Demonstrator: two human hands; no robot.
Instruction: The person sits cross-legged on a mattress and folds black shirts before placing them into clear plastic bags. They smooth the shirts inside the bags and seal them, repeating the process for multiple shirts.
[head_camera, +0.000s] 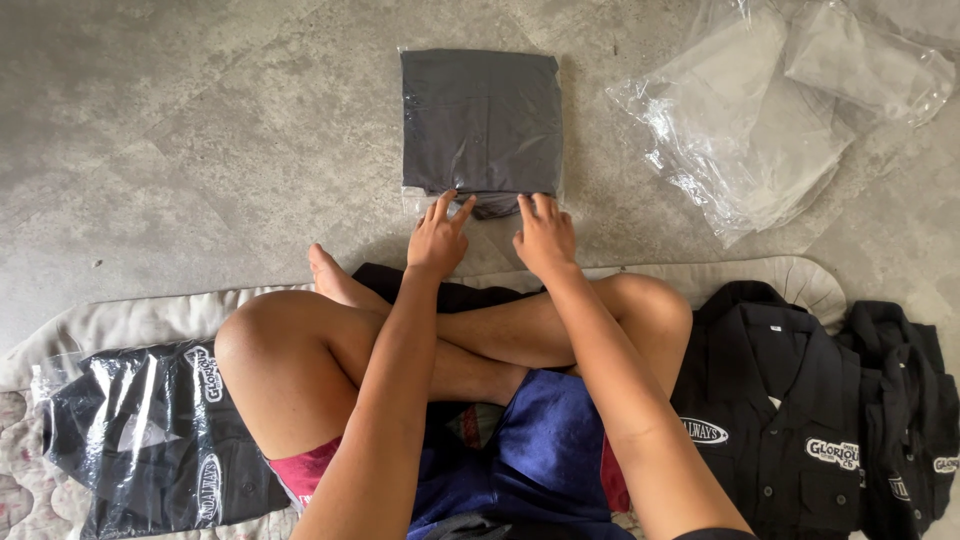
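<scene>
A folded dark shirt in a clear bag is pressed flat on the grey floor by the open fingertips of the left hand and right hand, nothing being grasped.

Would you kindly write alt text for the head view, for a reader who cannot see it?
A person sitting cross-legged presses the left hand and right hand on the open end of a bagged dark folded garment on a grey floor. Empty plastic bags lie to the right.

Black shirt pile cut off by right and bottom edges
</scene>
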